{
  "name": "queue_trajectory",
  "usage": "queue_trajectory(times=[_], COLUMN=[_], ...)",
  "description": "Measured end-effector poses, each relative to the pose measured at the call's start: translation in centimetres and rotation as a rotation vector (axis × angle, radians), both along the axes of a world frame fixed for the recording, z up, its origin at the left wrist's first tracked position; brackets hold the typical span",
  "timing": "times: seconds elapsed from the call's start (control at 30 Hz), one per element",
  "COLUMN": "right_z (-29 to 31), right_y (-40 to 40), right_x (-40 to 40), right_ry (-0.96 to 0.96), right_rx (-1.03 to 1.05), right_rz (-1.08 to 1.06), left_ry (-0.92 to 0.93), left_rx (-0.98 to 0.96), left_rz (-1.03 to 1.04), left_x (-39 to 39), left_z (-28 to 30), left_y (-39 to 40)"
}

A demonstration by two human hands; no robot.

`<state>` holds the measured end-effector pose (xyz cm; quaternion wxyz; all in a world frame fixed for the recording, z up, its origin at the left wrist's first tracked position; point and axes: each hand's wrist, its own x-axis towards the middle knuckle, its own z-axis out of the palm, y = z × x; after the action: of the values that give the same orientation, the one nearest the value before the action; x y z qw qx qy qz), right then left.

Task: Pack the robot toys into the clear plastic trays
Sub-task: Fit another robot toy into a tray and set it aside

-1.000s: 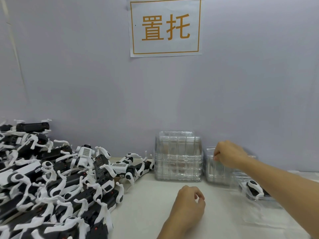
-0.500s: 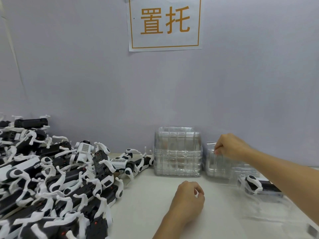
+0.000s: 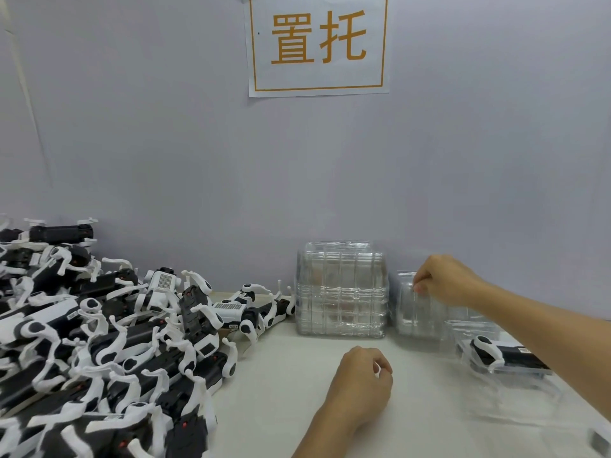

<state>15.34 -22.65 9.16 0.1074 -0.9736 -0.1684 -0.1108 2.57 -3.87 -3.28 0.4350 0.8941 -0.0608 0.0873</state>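
Over the last second little moved: your right hand (image 3: 446,280) stayed at the top of the shorter stack of clear trays (image 3: 421,312), fingers pinching its top edge, so a fresh tray was probably still being peeled free. The big heap of robot toys (image 3: 99,342) lay unpacked at left. The taller tray stack (image 3: 340,289) held nothing. One tray at right (image 3: 506,358) already held a toy. Your left hand (image 3: 360,381) rested loosely curled, holding nothing.
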Motion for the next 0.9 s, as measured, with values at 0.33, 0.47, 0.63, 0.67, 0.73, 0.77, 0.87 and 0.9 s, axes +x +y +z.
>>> queue_trajectory(times=[0.33,0.47,0.63,0.67,0.73,0.77,0.87,0.9], right_z=[-0.6,-1.0,-1.1,-1.2,-1.6,-1.8,-2.0,-2.0], right_y=[-0.1,-0.2,0.4,0.6,0.9,1.0,1.1,1.0], right_x=[-0.4,-0.4,-1.1,-1.3,-1.7,-1.8,-1.7,-1.7], right_ry=[-0.001,0.002,0.107,0.127,0.095,0.066,0.032,0.033], right_rx=[0.026,0.046,-0.099,-0.162,-0.270,-0.288,-0.276,-0.268], right_rz=[-0.005,-0.003,0.005,-0.007,-0.031,-0.041,-0.050,-0.041], left_ry=[0.006,0.016,0.030,0.033,0.035,0.036,0.032,0.032], left_rx=[0.001,0.003,0.012,0.014,0.022,0.021,0.017,0.015], left_rz=[-0.003,-0.005,-0.013,-0.015,-0.021,-0.024,-0.025,-0.024], left_x=[0.2,0.2,0.3,0.3,0.3,0.3,0.2,0.2], left_z=[-0.1,-0.1,-0.4,-0.4,-0.4,-0.4,-0.4,-0.4], left_y=[0.1,0.0,-0.1,0.0,0.0,0.0,0.0,-0.1])
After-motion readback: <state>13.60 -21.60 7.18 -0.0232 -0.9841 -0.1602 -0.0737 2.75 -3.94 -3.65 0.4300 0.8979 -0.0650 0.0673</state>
